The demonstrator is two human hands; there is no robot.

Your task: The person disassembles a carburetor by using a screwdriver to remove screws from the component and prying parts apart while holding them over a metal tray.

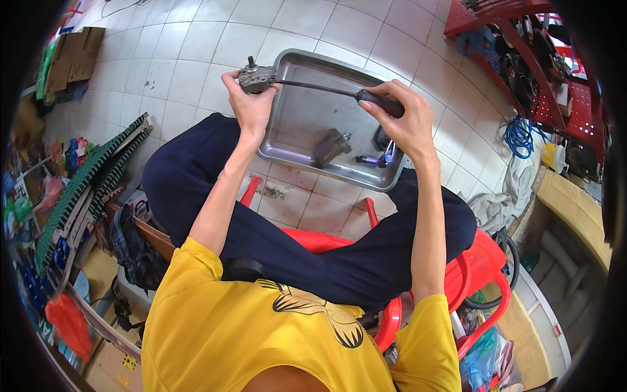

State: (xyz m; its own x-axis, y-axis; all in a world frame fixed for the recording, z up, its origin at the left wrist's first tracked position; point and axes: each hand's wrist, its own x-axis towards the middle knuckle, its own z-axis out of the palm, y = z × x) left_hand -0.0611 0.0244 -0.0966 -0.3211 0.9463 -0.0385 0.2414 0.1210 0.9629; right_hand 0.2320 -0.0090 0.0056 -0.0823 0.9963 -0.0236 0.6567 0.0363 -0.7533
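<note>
My left hand (253, 104) grips a grey metal pump-like part (257, 78) with a short dark shaft pointing up, held just past the left rim of a metal tray (287, 124). My right hand (408, 114) is closed round the black handle of a screwdriver (380, 103). Its long shank runs left, and the tip meets the right side of the metal part. Below, in the tray, lie a dark cylindrical metal piece (332, 147) and a small tool with blue and purple parts (375, 159). Beside that tool is a dark round object, partly covered by my right hand.
A red perforated rack (581, 117) with tools and parts stands at the right, near a coiled blue hose (519, 136). I sit on a red plastic chair (480, 261). Green-striped folded strips (91, 183) and clutter fill the left. Cardboard (75, 59) leans at the far left.
</note>
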